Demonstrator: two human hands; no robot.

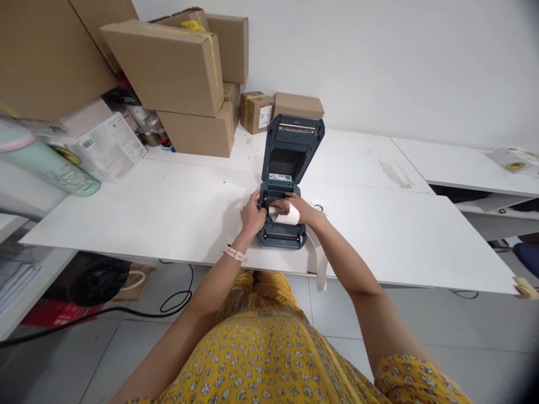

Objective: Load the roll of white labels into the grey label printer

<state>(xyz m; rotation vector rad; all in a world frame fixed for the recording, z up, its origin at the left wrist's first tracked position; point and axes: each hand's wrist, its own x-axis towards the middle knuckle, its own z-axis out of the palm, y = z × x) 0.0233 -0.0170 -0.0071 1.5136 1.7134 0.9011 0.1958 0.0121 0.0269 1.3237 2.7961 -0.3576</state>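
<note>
A dark grey label printer [283,168] sits open on the white table [168,219], its lid tipped up and back. Inside its bay lies a white paper roll [288,215]. My right hand [300,206] is curled over that roll from the right side. My left hand [252,216] grips the printer's left edge beside the roll, fingers bent. A loose strip of white paper [316,261] hangs from the roll over the table's front edge. A pink watch band sits on my left wrist.
Several cardboard boxes [177,67] are stacked at the back left of the table. A white carton [107,147] and a mint bottle [46,163] lie at the left. A second white desk [463,165] stands at the right. Black cables [172,303] run on the floor.
</note>
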